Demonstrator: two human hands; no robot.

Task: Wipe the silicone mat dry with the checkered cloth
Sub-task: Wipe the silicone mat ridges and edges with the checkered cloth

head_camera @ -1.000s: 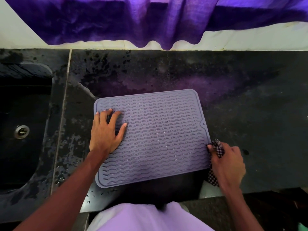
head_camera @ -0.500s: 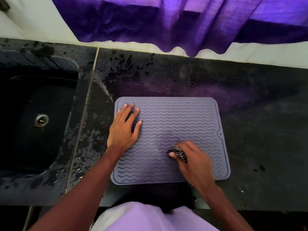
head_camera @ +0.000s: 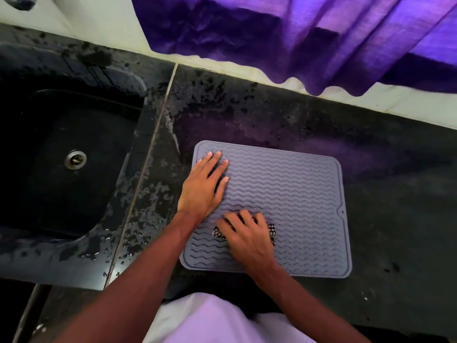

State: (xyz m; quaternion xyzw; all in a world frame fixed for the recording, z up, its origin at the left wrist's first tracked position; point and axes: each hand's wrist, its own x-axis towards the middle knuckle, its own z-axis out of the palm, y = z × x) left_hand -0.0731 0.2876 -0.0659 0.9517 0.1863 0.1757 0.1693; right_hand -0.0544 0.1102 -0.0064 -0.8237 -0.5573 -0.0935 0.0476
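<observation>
From my head camera, the silicone mat (head_camera: 291,191) is lying flat on the dark countertop (head_camera: 400,199), just right of the sink (head_camera: 123,100). I am pressing my left hand (head_camera: 202,191) on the mat's left part, fingers straight and slightly spread. My right hand (head_camera: 249,237) is bearing down on the mat's near left area, fingers bent over the bunched checkered cloth (head_camera: 271,230) and gripping it. Water drops (head_camera: 128,251) are beading beside the sink, and a purple curtain (head_camera: 296,33) is hanging behind.
</observation>
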